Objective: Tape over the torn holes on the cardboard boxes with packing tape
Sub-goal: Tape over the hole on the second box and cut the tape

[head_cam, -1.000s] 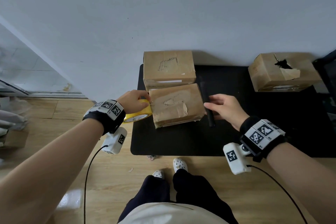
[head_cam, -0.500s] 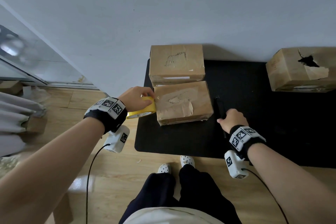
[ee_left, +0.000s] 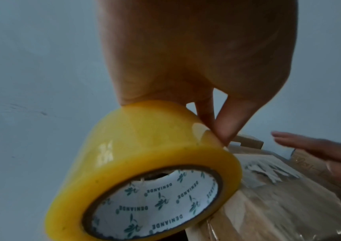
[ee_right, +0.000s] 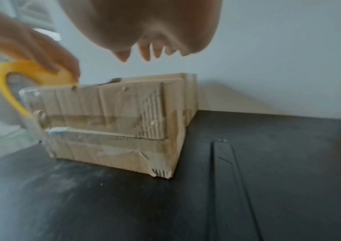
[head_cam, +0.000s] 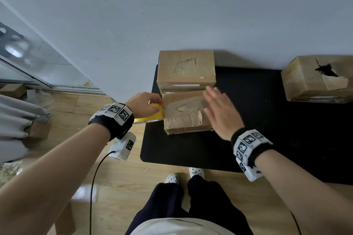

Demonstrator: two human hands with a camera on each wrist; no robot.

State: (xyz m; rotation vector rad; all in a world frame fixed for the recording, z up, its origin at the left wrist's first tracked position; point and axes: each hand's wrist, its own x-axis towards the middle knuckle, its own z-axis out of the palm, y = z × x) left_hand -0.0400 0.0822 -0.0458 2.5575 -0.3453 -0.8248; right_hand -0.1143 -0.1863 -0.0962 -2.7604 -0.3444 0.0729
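My left hand pinches the yellow packing-tape roll against the left edge of the near torn brown cardboard box. My right hand, fingers spread flat, hovers over the box's right half. The tear lies between my hands, so the strip should run left to right.

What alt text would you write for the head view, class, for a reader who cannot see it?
A left hand holds a yellow tape roll at the edge of a torn cardboard box on a black mat, while the open right hand hovers over it. Two more boxes sit behind.

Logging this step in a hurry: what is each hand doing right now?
Left hand: grips the yellow tape roll at the near box's left edge.
Right hand: open, fingers straight, over that box.
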